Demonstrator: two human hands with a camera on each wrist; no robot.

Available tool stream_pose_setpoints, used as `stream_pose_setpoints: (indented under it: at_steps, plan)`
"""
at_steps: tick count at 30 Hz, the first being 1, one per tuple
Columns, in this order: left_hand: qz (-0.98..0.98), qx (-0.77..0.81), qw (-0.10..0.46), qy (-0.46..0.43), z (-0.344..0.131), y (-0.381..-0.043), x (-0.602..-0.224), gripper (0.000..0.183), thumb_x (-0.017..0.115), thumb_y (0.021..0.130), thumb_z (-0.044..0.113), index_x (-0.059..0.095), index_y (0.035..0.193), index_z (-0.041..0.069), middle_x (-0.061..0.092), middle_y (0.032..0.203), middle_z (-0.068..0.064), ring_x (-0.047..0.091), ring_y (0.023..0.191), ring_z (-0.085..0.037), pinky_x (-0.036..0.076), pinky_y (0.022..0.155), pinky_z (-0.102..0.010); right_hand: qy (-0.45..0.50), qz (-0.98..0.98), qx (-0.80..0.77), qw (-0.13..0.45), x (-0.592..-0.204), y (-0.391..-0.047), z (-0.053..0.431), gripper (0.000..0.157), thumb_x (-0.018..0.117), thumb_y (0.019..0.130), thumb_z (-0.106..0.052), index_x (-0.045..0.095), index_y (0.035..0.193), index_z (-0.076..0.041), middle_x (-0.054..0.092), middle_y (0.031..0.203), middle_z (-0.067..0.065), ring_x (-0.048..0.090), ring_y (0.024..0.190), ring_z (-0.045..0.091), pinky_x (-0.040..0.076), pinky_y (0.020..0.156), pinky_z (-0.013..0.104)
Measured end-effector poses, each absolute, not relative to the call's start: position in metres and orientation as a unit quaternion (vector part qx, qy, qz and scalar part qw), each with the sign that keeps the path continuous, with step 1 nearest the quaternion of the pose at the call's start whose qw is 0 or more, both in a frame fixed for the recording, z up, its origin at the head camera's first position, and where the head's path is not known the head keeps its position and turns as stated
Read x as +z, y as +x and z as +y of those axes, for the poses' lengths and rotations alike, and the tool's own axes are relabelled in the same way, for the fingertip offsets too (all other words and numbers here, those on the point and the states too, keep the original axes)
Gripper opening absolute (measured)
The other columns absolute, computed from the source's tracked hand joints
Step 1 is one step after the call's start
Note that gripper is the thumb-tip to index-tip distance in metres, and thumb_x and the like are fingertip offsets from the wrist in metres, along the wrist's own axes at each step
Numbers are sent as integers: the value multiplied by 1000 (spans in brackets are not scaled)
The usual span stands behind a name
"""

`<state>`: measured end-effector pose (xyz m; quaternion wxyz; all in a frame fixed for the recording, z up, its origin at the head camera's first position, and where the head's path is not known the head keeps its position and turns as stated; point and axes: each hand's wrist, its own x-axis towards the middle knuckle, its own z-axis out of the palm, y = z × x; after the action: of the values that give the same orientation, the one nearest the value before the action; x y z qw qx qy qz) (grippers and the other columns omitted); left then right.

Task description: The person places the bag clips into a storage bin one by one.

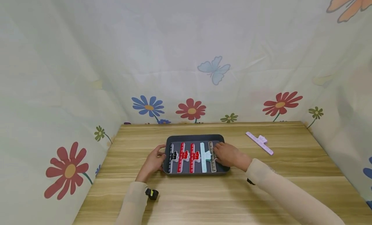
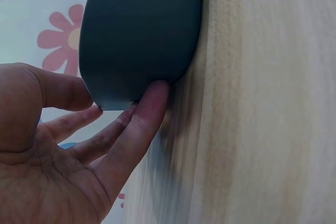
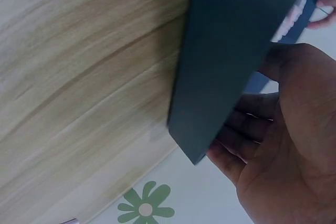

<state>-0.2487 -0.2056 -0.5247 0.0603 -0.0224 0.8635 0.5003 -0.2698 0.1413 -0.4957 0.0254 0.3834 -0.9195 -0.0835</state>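
Note:
A dark grey tray (image 1: 195, 174) sits on the wooden table. Across it lie several long clips with piano-key print: a black one (image 1: 170, 158), two red ones (image 1: 180, 160), a light blue one (image 1: 203, 157) and a brown-and-cream one (image 1: 212, 160). My left hand (image 1: 154, 159) grips the tray's left end; in the left wrist view its thumb is at the rim and a fingertip (image 2: 157, 90) low on the outer wall. My right hand (image 1: 229, 154) reaches over the right rim and pinches the brown-and-cream clip at its handle side, which the fingers hide.
A lilac clip (image 1: 259, 143) of the same shape lies on the table (image 1: 186, 199), right of and behind the tray. Behind the table's back edge hangs a pale curtain (image 1: 162, 73) printed with flowers and a butterfly, with further panels at both sides.

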Motion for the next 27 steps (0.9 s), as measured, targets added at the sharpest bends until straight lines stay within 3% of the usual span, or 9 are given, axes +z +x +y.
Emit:
stream_pose_setpoints:
  at_steps: [8, 15, 27]
  plan:
    - [868, 492, 58, -20, -205, -250, -527, 49, 52, 98, 8, 44, 146, 16, 62, 122, -27, 67, 73, -21, 58, 49, -35, 362, -931, -29, 33, -481, -266, 153, 44, 68, 91, -25, 59, 124, 2, 63, 116, 18, 60, 109, 34, 52, 97, 47]
    - [871, 489, 52, -15, -205, -251, -528, 50, 52, 98, 8, 44, 146, 15, 62, 122, -27, 67, 74, -21, 58, 48, -35, 320, -947, 12, 21, -476, -263, 166, 54, 67, 92, -27, 53, 133, 5, 57, 132, 23, 55, 122, 39, 49, 103, 50]
    - [869, 491, 59, -21, -206, -251, -530, 49, 52, 98, 9, 44, 146, 16, 62, 122, -27, 68, 78, -23, 58, 49, -35, 292, -954, 42, 47, -462, -263, 203, 55, 66, 93, -25, 49, 138, 2, 55, 137, 21, 54, 125, 38, 48, 103, 52]
